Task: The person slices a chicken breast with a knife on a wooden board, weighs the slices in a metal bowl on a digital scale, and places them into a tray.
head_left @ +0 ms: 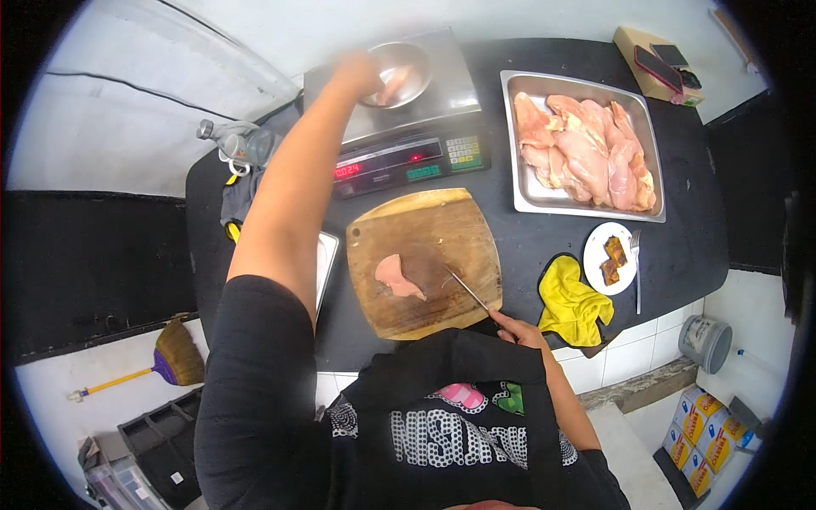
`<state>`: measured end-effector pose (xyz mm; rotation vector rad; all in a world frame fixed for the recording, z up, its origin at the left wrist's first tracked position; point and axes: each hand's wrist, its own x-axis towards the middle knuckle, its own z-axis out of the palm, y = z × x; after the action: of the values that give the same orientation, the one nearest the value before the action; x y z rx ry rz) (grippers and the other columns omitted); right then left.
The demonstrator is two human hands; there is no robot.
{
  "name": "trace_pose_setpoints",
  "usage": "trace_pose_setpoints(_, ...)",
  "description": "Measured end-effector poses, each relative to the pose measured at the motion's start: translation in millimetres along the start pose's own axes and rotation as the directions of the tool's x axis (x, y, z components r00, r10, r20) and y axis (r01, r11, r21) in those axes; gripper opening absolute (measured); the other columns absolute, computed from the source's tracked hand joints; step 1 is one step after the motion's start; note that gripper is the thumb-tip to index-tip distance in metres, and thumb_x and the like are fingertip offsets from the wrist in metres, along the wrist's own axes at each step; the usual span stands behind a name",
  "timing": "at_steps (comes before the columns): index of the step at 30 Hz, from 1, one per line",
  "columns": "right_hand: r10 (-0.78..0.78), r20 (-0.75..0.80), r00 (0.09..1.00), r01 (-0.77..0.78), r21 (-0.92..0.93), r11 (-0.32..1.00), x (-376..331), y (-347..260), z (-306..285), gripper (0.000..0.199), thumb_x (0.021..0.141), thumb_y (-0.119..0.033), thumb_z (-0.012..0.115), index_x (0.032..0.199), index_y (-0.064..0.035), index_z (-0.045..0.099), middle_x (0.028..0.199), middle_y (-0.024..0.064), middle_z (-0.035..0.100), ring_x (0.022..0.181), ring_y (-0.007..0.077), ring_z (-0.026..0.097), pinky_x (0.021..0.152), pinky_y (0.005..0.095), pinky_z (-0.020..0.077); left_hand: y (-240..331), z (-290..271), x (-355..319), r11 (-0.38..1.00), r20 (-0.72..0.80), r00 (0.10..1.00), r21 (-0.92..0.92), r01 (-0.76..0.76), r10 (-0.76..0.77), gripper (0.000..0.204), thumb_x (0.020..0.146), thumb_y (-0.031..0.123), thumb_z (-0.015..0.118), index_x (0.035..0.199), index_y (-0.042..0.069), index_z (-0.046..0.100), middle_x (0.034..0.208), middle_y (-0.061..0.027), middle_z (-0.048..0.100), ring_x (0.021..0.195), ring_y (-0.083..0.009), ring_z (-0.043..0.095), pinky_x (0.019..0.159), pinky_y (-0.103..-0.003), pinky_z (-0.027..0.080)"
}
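My left hand [355,75] reaches far out to a small metal bowl [406,65] on a digital scale [399,127]; it touches the bowl's rim, and a pink piece of meat lies inside. Whether the fingers grip anything is blurred. My right hand [520,330] holds a knife [466,289] by the handle, its blade lying on the round-cornered wooden cutting board [425,255]. One raw chicken slice [396,275] rests on the board left of the blade.
A steel tray [518,144] of raw chicken breasts stands at the back right. A yellow cloth [571,304], a white plate [597,255] with brown pieces and a fork [637,263] lie beside the board. A spray bottle [242,143] sits far left; a broom [161,361] lies on the floor.
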<state>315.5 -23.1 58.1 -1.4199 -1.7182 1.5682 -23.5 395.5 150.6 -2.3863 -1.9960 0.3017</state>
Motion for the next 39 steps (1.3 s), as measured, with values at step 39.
trace_pose_setpoints(39,-0.189,0.001,0.982,0.184,-0.225,0.957,10,-30,53,0.053,0.088,0.0,0.052,0.138,-0.0152,0.045,0.113,0.0269,0.059,0.105,0.0394,0.059,0.087,0.0366,0.0468,-5,134,-419,0.624,-0.181,0.826,-0.743,0.24,-0.533,0.015,0.076,0.001,0.067,0.09,0.004,0.07,0.091,-0.0132,0.066,0.083,-0.0283,0.064,0.074,-0.034,0.05)
